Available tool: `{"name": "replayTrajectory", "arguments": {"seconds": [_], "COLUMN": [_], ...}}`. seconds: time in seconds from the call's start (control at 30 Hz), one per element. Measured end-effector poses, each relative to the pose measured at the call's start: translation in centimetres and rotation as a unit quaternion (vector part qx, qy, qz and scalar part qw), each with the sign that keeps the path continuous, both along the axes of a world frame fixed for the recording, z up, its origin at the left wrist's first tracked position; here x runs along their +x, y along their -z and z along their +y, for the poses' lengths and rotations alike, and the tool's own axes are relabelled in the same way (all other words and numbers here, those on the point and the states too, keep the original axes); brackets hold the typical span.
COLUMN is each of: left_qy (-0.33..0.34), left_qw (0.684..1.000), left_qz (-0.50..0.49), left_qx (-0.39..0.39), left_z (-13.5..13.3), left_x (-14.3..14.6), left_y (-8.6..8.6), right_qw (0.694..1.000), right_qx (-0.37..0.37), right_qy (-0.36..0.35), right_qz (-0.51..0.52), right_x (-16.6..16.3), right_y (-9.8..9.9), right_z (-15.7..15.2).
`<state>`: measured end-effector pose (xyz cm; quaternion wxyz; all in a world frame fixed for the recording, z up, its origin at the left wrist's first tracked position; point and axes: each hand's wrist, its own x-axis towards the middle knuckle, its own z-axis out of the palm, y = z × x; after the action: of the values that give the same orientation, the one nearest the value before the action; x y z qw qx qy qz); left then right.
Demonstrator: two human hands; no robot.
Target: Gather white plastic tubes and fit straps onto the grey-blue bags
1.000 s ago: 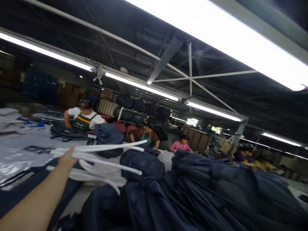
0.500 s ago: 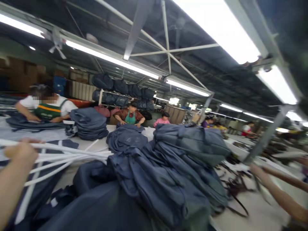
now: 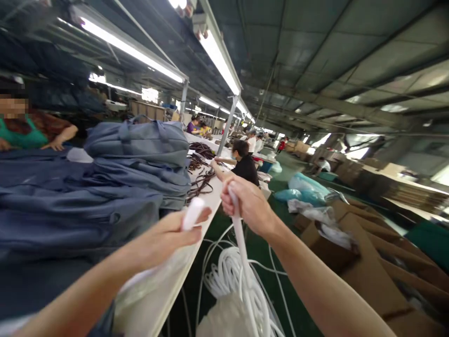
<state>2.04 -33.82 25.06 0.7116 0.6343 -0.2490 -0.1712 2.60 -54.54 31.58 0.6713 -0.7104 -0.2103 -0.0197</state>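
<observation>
My left hand (image 3: 168,241), blurred by motion, is over the table edge beside the bags, with a white cord end (image 3: 193,214) between thumb and fingers. To its right, my right hand (image 3: 245,199) is closed in a fist around another length of white cord (image 3: 240,238). That length runs down from the fist to a loose coil of white cord (image 3: 229,271) below the table edge. Dark blue fabric bags (image 3: 136,142) are piled on the table to the left of my hands.
Dark straps (image 3: 203,182) lie on the white table (image 3: 168,299), near a seated person in black (image 3: 245,164). Across the table is a person in a green apron (image 3: 24,133). Cardboard boxes (image 3: 372,262) and blue plastic bags (image 3: 305,187) stand on the floor at right.
The view has swung right, away from the bag pile. My left hand, earlier at far left with several white strips, is now near the middle. My right hand now grips cord above the coil.
</observation>
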Motion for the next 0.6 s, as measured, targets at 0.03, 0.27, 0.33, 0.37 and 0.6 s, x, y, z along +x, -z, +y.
{"name": "replayTrajectory", "arguments": {"seconds": [0.03, 0.27, 0.33, 0.37, 0.6], "left_qy": [0.064, 0.068, 0.022, 0.002, -0.018], "left_qw": [0.997, 0.989, 0.985, 0.981, 0.966], "left_qz": [-0.027, 0.027, 0.047, 0.055, 0.103], "left_qx": [0.016, -0.126, -0.165, -0.184, -0.235], "left_z": [-3.7, -18.0, -18.7, -18.9, -19.9], "left_x": [0.2, 1.6, 2.7, 3.3, 4.2], "left_y": [0.7, 4.6, 3.4, 2.6, -0.5], "right_qw": [1.000, 0.994, 0.993, 0.994, 0.976], "right_qx": [-0.002, 0.010, -0.041, -0.064, -0.213], "right_qy": [-0.009, 0.032, 0.057, 0.060, 0.029], "right_qz": [-0.007, -0.104, -0.093, -0.059, 0.043], "right_x": [-0.1, -1.5, -1.8, -2.1, -3.3], "right_y": [0.3, -0.1, 1.3, 2.5, 16.3], "right_z": [0.1, -9.0, -12.9, -14.5, -16.1]}}
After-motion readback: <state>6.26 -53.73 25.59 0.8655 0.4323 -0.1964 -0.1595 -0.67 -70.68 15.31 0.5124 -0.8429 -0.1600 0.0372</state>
